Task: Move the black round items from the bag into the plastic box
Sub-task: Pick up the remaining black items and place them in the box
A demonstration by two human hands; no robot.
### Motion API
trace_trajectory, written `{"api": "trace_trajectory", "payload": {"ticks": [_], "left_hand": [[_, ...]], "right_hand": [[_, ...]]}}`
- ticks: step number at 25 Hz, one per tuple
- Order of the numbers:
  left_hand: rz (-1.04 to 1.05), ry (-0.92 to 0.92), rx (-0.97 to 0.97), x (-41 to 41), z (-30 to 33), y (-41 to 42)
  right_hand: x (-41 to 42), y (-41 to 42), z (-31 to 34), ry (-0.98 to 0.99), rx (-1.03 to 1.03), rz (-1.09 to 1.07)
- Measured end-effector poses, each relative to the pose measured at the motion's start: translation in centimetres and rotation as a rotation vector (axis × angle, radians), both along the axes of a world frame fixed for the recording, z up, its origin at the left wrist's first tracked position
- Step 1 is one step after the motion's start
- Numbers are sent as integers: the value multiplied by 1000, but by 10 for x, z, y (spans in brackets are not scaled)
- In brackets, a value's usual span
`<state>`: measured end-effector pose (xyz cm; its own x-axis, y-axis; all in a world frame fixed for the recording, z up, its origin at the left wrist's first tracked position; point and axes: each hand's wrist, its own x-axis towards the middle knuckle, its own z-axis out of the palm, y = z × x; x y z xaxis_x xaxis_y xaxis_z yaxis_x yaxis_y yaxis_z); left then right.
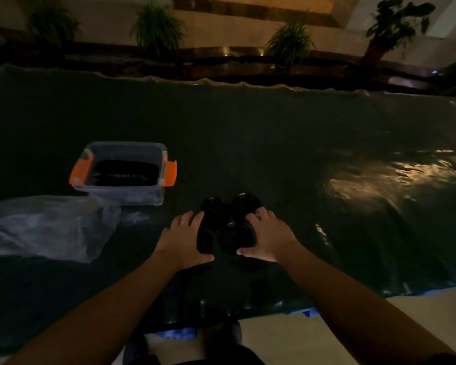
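Several black round items (228, 222) lie in a cluster on the dark table cover in front of me. My left hand (184, 238) cups the cluster from the left and my right hand (269, 237) cups it from the right, fingers spread and touching the items. A clear plastic box (124, 192) with orange latches stands to the upper left, with a dark stack of round items (125, 173) inside. A crumpled clear plastic bag (48, 227) lies flat at the left, just in front of the box.
The dark sheet covering the table (274, 143) is wrinkled and glossy, with a light glare at the right. The table's near edge runs along the bottom, with pale floor below. Potted plants (290, 40) line a ledge beyond the far edge.
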<state>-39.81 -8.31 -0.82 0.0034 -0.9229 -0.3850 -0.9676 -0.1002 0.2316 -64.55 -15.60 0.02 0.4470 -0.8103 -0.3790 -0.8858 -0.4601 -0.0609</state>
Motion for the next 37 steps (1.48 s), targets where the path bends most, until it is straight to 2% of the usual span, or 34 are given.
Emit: {"api": "trace_trajectory", "payload": {"ticks": [5, 13, 19, 25, 32, 37], "left_hand": [[103, -19, 66, -25, -15, 7], [184, -54, 80, -24, -18, -4], [146, -111, -100, -20, 2, -46], [71, -121, -51, -37, -5, -94], [49, -117, 28, -41, -23, -112], [85, -31, 72, -35, -29, -108]], "right_hand": [[14, 5, -30, -107, 83, 97], [17, 3, -42, -113, 94, 107], [7, 0, -27, -190, 71, 76], [-12, -23, -12, -207, -18, 7], [-3, -78, -8, -167, -59, -57], [15, -101, -20, -68, 12, -41]]}}
